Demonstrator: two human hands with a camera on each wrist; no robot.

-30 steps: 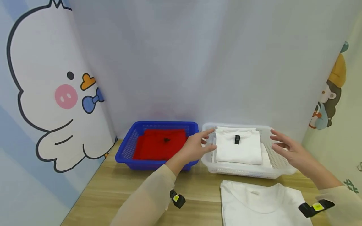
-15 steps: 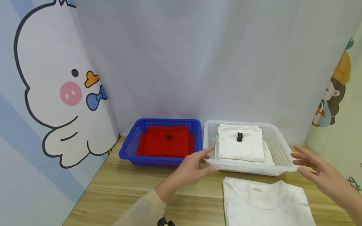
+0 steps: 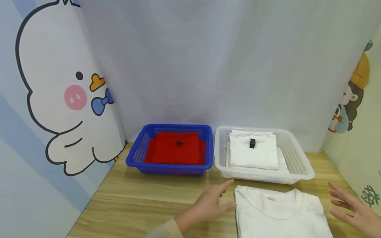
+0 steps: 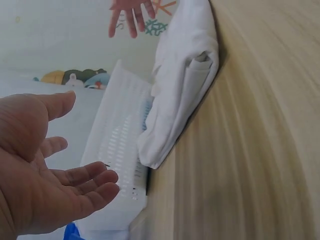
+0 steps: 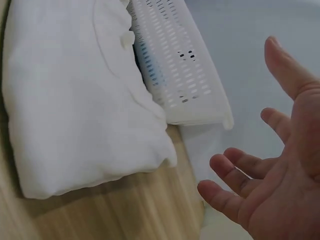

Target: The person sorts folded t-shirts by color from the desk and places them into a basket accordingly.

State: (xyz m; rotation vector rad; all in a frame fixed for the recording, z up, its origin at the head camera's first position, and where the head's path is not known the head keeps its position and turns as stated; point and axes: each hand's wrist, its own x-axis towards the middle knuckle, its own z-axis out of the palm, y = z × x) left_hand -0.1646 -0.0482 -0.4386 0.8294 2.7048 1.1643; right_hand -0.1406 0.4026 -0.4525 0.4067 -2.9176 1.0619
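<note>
A folded white T-shirt lies flat on the wooden table, its neckline toward the back. Just left of its collar hovers my left hand, fingers spread and holding nothing. My right hand is off the shirt's right side, also without anything in it. In the left wrist view the shirt appears as a thick folded stack, apart from the hand. The right wrist view shows the shirt beside the relaxed fingers of the right hand.
Behind the shirt stands a white plastic basket with folded white shirts. To its left is a blue basket with folded red shirts. A pale curtain hangs behind; a cartoon-printed wall borders the left.
Both hands have drawn back from around the white basket toward the near shirt, the right one also moving outward. The view shifted slightly. The baskets and shirts stay put.
</note>
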